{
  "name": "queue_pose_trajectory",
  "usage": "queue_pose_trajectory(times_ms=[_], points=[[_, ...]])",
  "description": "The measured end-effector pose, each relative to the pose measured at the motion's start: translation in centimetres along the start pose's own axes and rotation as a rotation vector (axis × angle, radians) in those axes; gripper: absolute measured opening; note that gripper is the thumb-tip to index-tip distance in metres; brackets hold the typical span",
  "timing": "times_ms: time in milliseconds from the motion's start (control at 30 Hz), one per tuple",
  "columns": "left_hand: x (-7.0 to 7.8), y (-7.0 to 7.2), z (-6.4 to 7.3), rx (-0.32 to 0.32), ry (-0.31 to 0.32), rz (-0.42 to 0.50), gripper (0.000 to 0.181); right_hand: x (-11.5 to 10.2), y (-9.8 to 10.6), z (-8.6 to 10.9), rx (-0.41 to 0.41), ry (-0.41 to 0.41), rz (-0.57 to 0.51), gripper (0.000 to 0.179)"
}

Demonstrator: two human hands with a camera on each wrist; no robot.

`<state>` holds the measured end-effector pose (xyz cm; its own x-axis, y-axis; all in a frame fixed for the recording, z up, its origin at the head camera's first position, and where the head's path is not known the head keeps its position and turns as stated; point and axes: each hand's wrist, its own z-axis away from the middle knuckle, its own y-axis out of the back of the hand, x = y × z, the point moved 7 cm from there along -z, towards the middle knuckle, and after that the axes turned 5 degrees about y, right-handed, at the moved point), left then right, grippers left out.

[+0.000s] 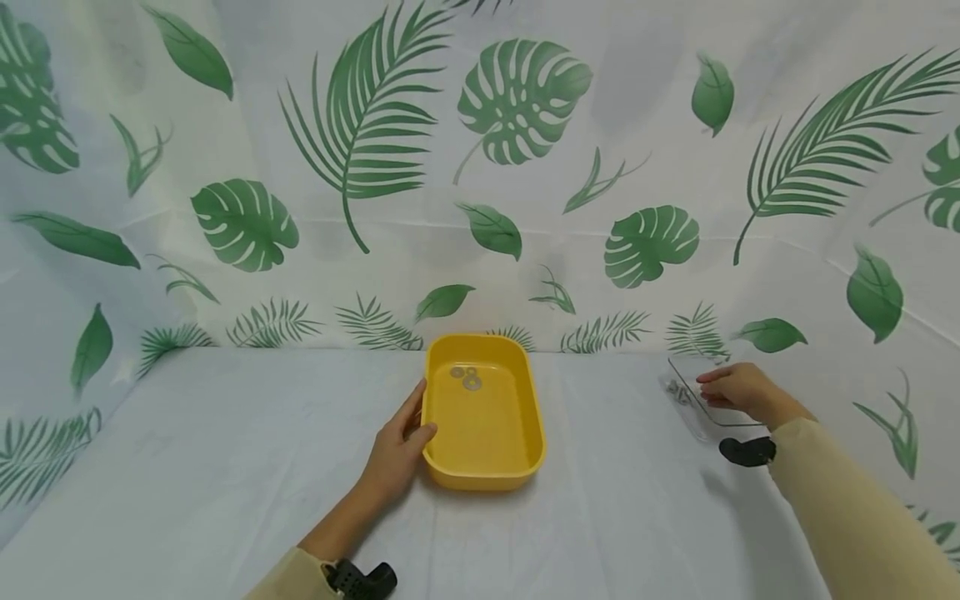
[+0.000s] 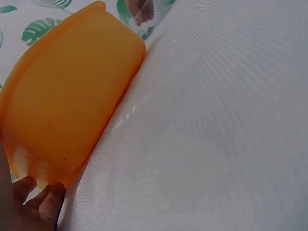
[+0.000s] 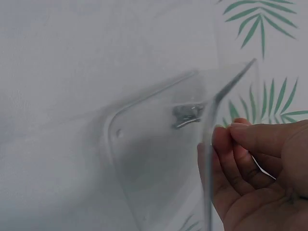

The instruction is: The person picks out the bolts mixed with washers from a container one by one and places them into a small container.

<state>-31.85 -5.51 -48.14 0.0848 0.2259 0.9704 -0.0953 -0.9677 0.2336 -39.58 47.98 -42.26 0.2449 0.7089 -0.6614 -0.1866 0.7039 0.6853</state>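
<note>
Sleeves in beige are framing the bottom edge, nearest the head camera, each wrist wearing a black strap. Behind them a white cloth printed with green leaves (image 1: 517, 100) is hanging as a backdrop and wrapping round both sides. Below it the pale tabletop (image 1: 247, 450) is spreading across the whole foreground. At twelve o'clock on it a yellow tray (image 1: 483, 417) is sitting, with small metal washers (image 1: 467, 377) lying in its far end. At the tray's nine o'clock the left hand (image 1: 397, 454) is resting, thumb curling onto the rim and fingers lying along the outer wall. At three o'clock, well apart, the right hand (image 1: 738, 390) is pinching the wall of a clear plastic box (image 1: 693, 404), which is holding small metal pieces (image 3: 186, 115)
</note>
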Motion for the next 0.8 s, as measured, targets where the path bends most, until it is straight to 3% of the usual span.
queue_pose_trajectory(times_ms=[200, 400, 667, 800], points=[[0.2, 0.1, -0.4, 0.003, 0.001, 0.004, 0.065, -2.3, 0.5, 0.8, 0.080, 0.078, 0.023, 0.051], [-0.1, 0.3, -0.6, 0.011, 0.008, -0.006, 0.065, -5.2, -1.4, 2.8, 0.179, 0.204, 0.137, 0.052], [-0.8, -1.1, -0.6, -0.026, 0.003, -0.013, 0.067, -8.7, -4.5, 8.8, 0.353, 0.424, 0.299, 0.037], [-1.0, -1.8, -0.7, -0.045, 0.025, -0.028, 0.066, -10.1, -6.2, 11.0, 0.381, 0.487, 0.318, 0.032]])
